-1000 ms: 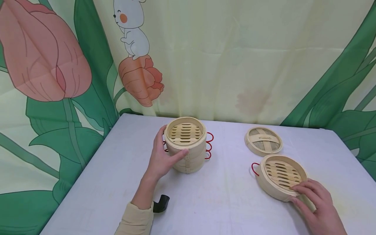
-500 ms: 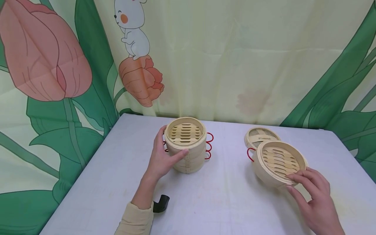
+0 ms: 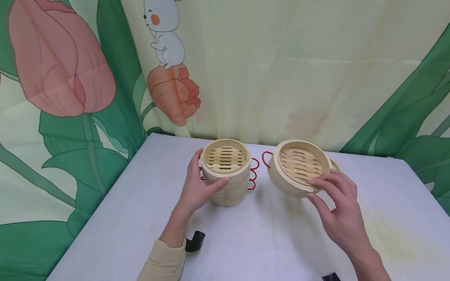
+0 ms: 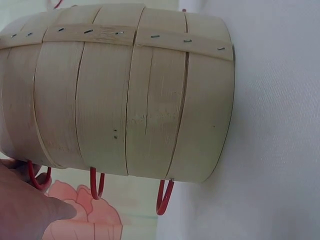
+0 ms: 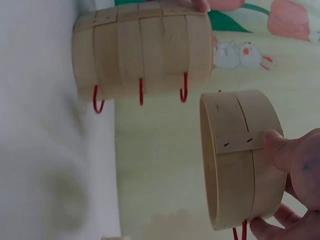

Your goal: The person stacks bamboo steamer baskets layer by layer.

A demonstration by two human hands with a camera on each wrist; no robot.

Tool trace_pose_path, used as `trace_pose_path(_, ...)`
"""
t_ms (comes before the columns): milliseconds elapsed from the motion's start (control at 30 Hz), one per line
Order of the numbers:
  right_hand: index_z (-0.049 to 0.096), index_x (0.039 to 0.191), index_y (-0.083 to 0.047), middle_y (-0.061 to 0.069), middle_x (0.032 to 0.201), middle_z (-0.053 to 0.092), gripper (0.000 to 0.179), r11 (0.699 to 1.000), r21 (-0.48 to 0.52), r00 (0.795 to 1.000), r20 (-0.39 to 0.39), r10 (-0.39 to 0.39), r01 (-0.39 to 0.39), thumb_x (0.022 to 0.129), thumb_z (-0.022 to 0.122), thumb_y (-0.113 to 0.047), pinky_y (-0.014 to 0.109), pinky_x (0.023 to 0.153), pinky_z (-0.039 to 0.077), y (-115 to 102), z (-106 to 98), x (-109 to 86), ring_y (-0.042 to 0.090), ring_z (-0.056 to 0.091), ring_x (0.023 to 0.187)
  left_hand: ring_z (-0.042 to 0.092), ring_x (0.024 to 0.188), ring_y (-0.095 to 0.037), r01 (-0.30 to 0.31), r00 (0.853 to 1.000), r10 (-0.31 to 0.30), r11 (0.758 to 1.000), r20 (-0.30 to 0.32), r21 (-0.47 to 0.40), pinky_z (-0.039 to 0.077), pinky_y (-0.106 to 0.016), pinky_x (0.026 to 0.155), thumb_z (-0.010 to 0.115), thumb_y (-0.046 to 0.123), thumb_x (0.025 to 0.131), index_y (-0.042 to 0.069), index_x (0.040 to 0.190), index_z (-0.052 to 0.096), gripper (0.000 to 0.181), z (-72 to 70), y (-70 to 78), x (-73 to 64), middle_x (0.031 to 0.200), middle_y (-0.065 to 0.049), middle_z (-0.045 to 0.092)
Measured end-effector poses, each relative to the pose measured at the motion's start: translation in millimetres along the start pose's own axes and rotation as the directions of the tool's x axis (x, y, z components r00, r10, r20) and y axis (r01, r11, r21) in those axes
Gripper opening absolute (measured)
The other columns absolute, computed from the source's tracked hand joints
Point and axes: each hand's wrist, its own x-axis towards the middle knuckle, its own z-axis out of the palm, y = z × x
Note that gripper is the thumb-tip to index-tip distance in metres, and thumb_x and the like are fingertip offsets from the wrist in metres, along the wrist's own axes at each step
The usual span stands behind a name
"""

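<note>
In the head view a stack of bamboo steamer baskets (image 3: 226, 192) stands upright on the table, red loop handles on its sides and a slatted tier on top. My left hand (image 3: 197, 189) grips the stack's upper left side, thumb across the front; the left wrist view shows that hand (image 4: 25, 205) near the top tier's loop. Just right of the stack, a single steamer basket (image 3: 285, 181) is held tilted in the air. My right hand (image 3: 339, 203) pinches its near right rim, thumb outside. The right wrist view shows the thumb on the basket's stapled seam (image 5: 237, 143).
Behind the held basket, a bamboo steamer lid (image 3: 335, 166) lies mostly hidden on the white-covered table (image 3: 253, 242). A printed curtain (image 3: 253, 78) hangs along the table's back edge. Black pieces (image 3: 195, 242) show at the wrists.
The right hand has lifted the single steamer basket off the table and carried it left and away, close to the stack, now covering most of the lid. The left hand keeps its grip.
</note>
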Motion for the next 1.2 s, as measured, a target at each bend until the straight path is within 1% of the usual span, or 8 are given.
trace_pose_path(33,0.072,0.103,0.000,0.013,0.111,0.057,0.019,1.000,0.009,1.000,-0.007,-0.008,0.008,0.086,0.079,-0.005,0.035,0.111,0.019,-3,4,4.9,0.026,0.037,0.131,0.035,0.134,-0.025,-0.001,1.000,0.001,1.000,0.002,-0.001,0.041,-0.052,0.103,0.088,0.043,0.076,0.024,0.161,0.016,0.113,0.4,-0.1,0.1,0.160,-0.003,0.020)
trace_pose_path(100,0.073,0.103,-0.001,0.014,0.111,0.057,0.037,1.000,0.017,1.000,-0.017,-0.015,0.016,0.071,0.080,0.016,0.035,0.111,0.019,-10,11,14.7,0.029,0.037,0.131,0.035,0.134,-0.025,-0.001,1.000,0.001,1.000,0.002,-0.001,0.041,-0.052,0.102,0.088,0.043,0.075,0.025,0.161,0.016,0.113,0.9,-0.1,0.1,0.160,-0.003,0.020)
trace_pose_path(167,0.073,0.102,-0.001,0.015,0.110,0.058,0.043,0.999,0.022,0.999,-0.034,-0.026,0.027,0.066,0.080,0.021,0.036,0.111,0.019,-15,18,23.7,0.032,0.039,0.129,0.036,0.133,-0.025,0.000,1.000,0.000,1.000,0.001,-0.002,0.042,-0.052,0.102,0.088,0.043,0.075,0.025,0.161,0.016,0.114,1.0,0.3,-0.1,0.160,-0.003,0.020)
trace_pose_path(300,0.073,0.102,0.000,0.014,0.110,0.059,0.038,1.000,0.006,0.999,-0.032,-0.011,0.011,0.070,0.082,0.018,0.036,0.108,0.022,-24,25,37.5,0.033,0.041,0.127,0.037,0.131,-0.025,0.003,1.000,-0.003,1.000,0.002,-0.005,0.043,-0.051,0.100,0.088,0.043,0.075,0.025,0.161,0.015,0.114,1.3,0.5,0.0,0.160,-0.003,0.021)
trace_pose_path(567,0.073,0.103,0.002,0.015,0.110,0.059,0.033,1.000,0.002,1.000,-0.007,-0.023,0.023,0.074,0.081,0.015,0.047,0.104,0.026,-34,32,53.4,0.032,0.042,0.124,0.040,0.128,-0.026,-0.012,1.000,0.012,1.000,-0.001,-0.007,0.044,-0.050,0.098,0.089,0.041,0.075,0.021,0.161,0.016,0.114,1.8,-0.7,1.3,0.158,-0.004,0.023)
trace_pose_path(833,0.073,0.101,0.002,0.015,0.108,0.059,0.031,0.999,0.009,0.999,-0.007,-0.051,0.051,0.074,0.080,0.016,0.047,0.101,0.026,-39,40,65.1,0.033,0.043,0.121,0.040,0.129,-0.026,-0.001,1.000,0.001,1.000,-0.003,0.004,0.044,-0.050,0.098,0.089,0.042,0.074,0.023,0.161,0.015,0.115,1.2,-1.3,1.5,0.159,-0.005,0.022)
trace_pose_path(967,0.073,0.100,0.002,0.015,0.106,0.059,0.031,0.997,0.022,0.997,-0.009,-0.074,0.074,0.074,0.080,0.017,0.046,0.101,0.026,-41,45,70.4,0.034,0.043,0.120,0.040,0.129,-0.026,0.001,1.000,-0.001,1.000,-0.005,0.003,0.043,-0.050,0.098,0.089,0.042,0.074,0.024,0.161,0.016,0.115,0.9,-1.9,1.6,0.158,-0.004,0.023)
trace_pose_path(1200,0.073,0.101,0.000,0.013,0.108,0.059,0.030,0.996,0.046,0.997,0.002,-0.079,0.079,0.075,0.080,0.015,0.046,0.102,0.026,-45,55,76.2,0.033,0.043,0.120,0.040,0.127,-0.026,-0.016,1.000,0.016,1.000,-0.003,-0.006,0.044,-0.047,0.096,0.089,0.039,0.074,0.022,0.160,0.017,0.114,0.4,-3.5,2.4,0.157,-0.004,0.024)
